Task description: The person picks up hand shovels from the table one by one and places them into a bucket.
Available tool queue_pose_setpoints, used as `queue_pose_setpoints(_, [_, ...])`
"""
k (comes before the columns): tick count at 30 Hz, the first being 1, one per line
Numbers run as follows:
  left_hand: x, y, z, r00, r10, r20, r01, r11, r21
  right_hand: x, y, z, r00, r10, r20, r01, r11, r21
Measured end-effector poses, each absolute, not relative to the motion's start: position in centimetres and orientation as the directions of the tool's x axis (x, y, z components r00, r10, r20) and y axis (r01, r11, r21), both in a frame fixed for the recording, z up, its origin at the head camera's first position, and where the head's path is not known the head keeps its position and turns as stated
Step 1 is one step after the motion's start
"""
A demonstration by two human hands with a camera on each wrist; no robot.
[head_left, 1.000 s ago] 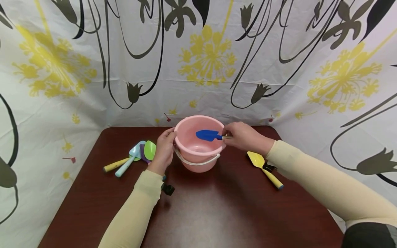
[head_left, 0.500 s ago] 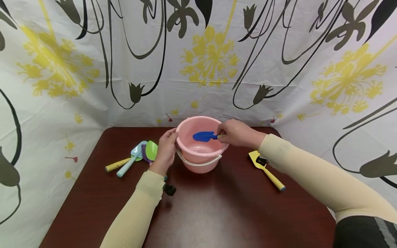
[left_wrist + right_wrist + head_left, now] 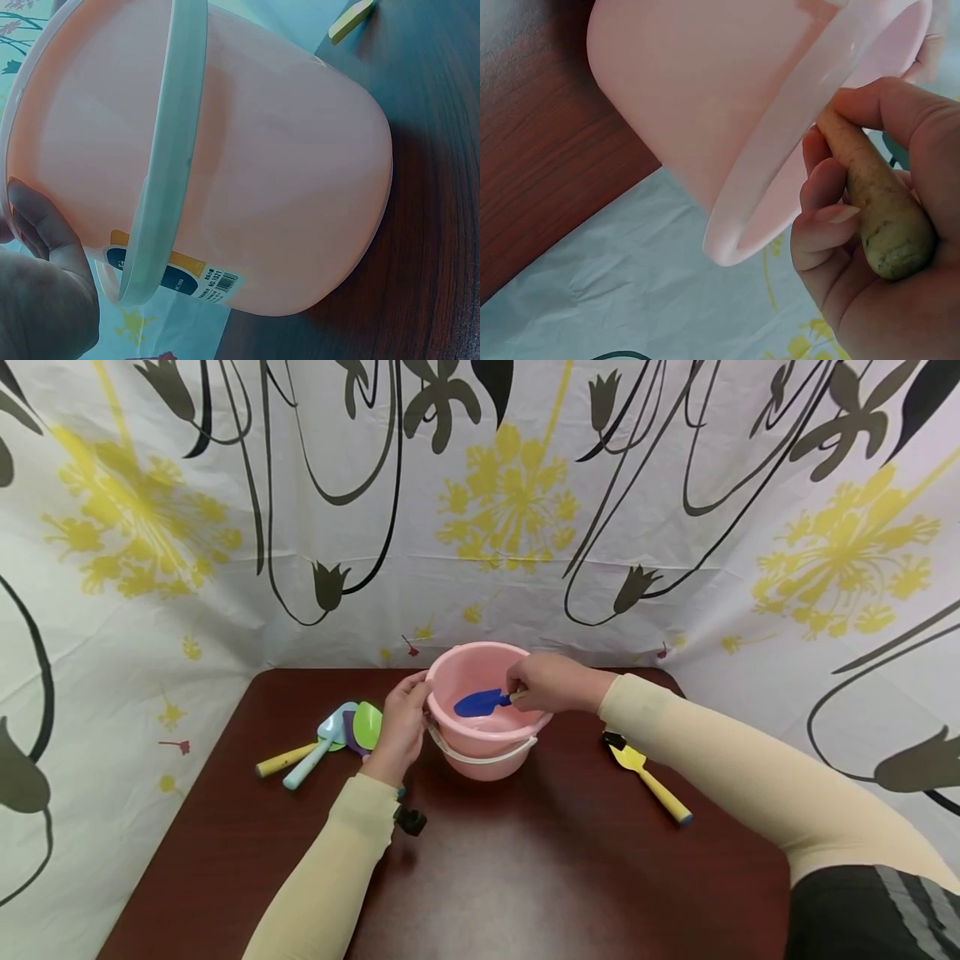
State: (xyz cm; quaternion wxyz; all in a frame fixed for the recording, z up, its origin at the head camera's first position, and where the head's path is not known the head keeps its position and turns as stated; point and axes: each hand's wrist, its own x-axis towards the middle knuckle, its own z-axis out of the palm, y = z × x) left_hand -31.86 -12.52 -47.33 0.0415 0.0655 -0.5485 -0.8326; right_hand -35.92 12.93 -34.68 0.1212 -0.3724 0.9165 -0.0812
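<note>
Blue trowel (image 3: 478, 702) moved farther into bucket (image 3: 487, 770), right fingers (image 3: 825, 180) gripping it, left (image 3: 41, 214) holding rim (image 3: 483, 737).

Two hands work at the round pink plastic bucket (image 3: 487, 664) with a curved white handle (image 3: 483, 759): the left hand (image 3: 403, 720) grips its rim, while the right hand (image 3: 551, 683) holds a small blue trowel (image 3: 477, 703), blade pointing left across the mouth. On the glossy dark red-brown tabletop (image 3: 480, 885), a yellow trowel (image 3: 652, 781) lies to the right; to the left, a pale blue scoop (image 3: 319, 747) crosses a yellow handle (image 3: 287, 759) beside bright green (image 3: 367, 724) and purple (image 3: 351, 732) pieces. A white flower-print sheet (image 3: 420, 527) hangs behind.
</note>
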Motion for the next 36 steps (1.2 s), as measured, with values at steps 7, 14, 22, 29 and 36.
queue_pose_setpoints(7, [-31.9,-12.6,-47.4,-0.987,-0.144,-0.064,0.000,-0.407,0.913,-36.8,12.1,-35.2,-0.664,-0.724,-0.187,-0.689,0.690,-0.222])
queue_pose_setpoints(14, [-31.9,-12.5,-47.4,-0.987,-0.143,-0.071,-0.005,-0.413,0.910,-38.1,11.9,-36.3,-0.620,-0.749,-0.235,-0.709,0.663,-0.241])
queue_pose_setpoints(22, [-31.9,-12.4,-47.3,-0.986,-0.146,-0.079,-0.011,-0.414,0.910,-38.9,11.0,-36.6,-0.548,-0.800,-0.246,-0.765,0.598,-0.241])
queue_pose_setpoints(29, [-32.0,-12.4,-47.4,-0.989,-0.131,-0.073,-0.011,-0.424,0.905,-39.1,10.3,-37.3,-0.545,-0.792,-0.277,-0.768,0.604,-0.215])
queue_pose_setpoints(36, [-31.9,-12.5,-47.3,-0.988,-0.135,-0.081,-0.018,-0.419,0.908,-39.3,10.1,-38.7,-0.549,-0.788,-0.279,-0.771,0.606,-0.195])
